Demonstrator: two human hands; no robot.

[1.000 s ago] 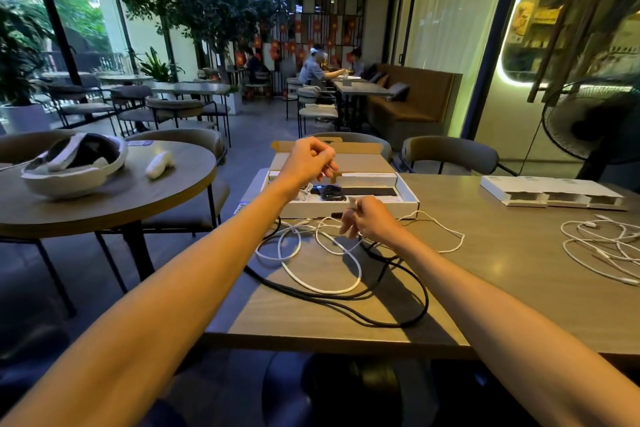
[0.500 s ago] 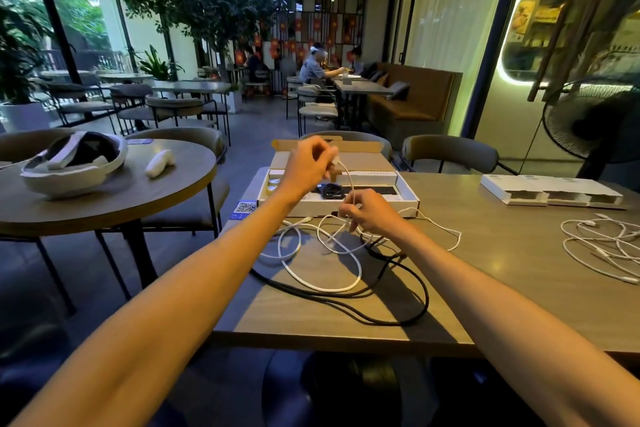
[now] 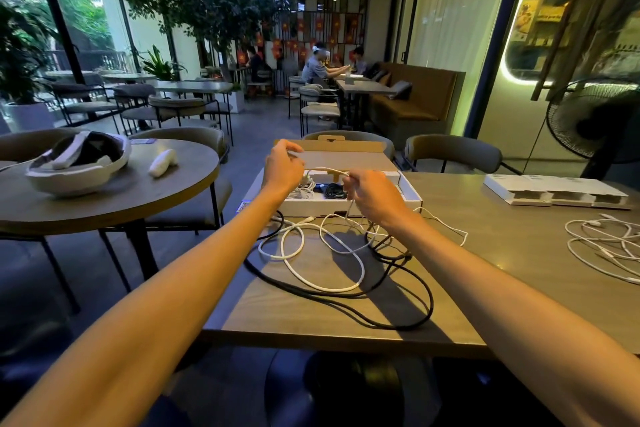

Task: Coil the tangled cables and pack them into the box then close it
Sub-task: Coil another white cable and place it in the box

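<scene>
Within the last second the right hand (image 3: 372, 196) had risen off the table (image 3: 346, 326) to the height of the box (image 3: 412, 198), and the left hand (image 3: 282, 163) had drawn a little to the left. Between them a short span of the white cable (image 3: 329, 170) was now pulled nearly straight, where half a second before it had arched in a loose loop. I judged this to be the start of a coil, a first length being measured out between the two hands.

Both hands were curled on the white cable: the left seemed to pinch its end at the fingertips, and the right gripped it lower down in closed fingers.

The held span lay left to right, roughly along the near wall of the box and just above it. From the right hand the cable dropped to the table, where the rest sprawled in loops, crossed by the black cable (image 3: 398, 289) – both still tangled. A dark coil and a pale one already sat inside the open box
</scene>
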